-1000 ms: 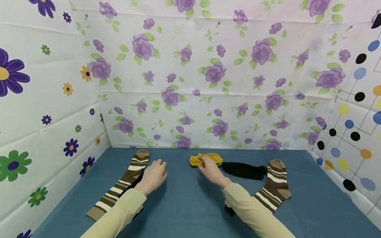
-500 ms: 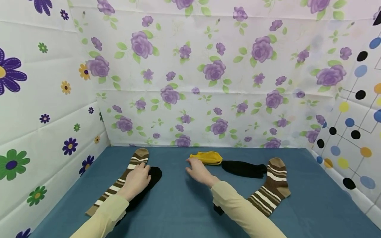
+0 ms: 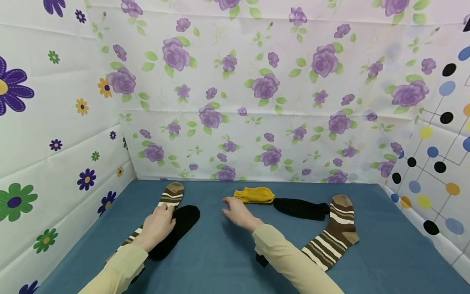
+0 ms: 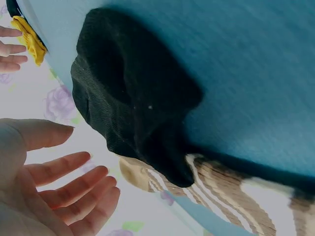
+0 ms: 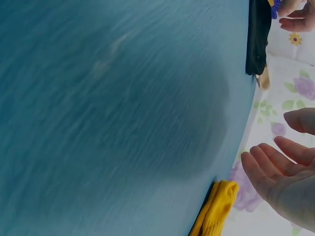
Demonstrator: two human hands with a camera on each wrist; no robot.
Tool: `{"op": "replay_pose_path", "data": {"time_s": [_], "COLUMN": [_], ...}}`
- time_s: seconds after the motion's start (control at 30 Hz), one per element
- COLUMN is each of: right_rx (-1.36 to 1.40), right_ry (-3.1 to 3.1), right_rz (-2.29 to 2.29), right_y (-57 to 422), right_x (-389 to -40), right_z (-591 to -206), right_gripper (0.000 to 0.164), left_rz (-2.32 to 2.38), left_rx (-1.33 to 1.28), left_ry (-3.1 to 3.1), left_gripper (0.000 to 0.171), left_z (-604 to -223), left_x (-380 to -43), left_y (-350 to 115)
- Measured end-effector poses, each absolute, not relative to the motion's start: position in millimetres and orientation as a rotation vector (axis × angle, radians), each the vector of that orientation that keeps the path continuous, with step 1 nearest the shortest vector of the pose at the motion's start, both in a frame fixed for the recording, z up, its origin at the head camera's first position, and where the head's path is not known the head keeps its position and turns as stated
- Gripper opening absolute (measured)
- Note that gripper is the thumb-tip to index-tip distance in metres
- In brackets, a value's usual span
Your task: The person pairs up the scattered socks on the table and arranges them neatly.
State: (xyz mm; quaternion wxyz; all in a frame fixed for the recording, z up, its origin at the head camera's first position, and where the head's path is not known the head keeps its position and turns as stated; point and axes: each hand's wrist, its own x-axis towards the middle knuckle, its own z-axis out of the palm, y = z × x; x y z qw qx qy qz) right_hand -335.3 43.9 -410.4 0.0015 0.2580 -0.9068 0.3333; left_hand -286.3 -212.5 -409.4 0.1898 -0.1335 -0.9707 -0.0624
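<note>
- Sleeves in pale beige reach over the surface; the right one hides most of a dark piece, too covered to identify.
- Right striped sock lies flat, heel turned outward, which probably lets its bend settle without twisting.
- Left hand, released with fingers extended, hangs over the left striped sock and near black sock. Those two slant side by side, presumably spread so neither buries the other. The left wrist view adds a bare palm and deep creases in the black fabric, which the head view flattens.
- Right hand, likewise holding nothing, sits just beside the yellow sock; its vacant palm shows only from the right wrist.
- Far black sock lies end to end with the yellow one, seemingly forming a row.
- Yellow sock rests near the back, bunched; the right wrist view reveals gathered ridges the head view barely suggests.
</note>
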Motion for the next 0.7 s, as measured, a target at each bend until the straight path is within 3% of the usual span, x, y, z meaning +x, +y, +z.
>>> {"op": "replay_pose_path", "data": {"time_s": [0.7], "right_rx": [0.750], "right_ry": [-2.866], "right_rz": [1.212], "right_y": [10.4], "right_x": [-335.1], "right_z": [-416.1], "right_gripper": [0.035], "left_rz": [-0.263], "left_rx": [-0.208], "left_ry": [-2.835], "left_gripper": [0.021], "left_z": [-415.7], "left_x": [-266.1], "left_y": [-237.0]}}
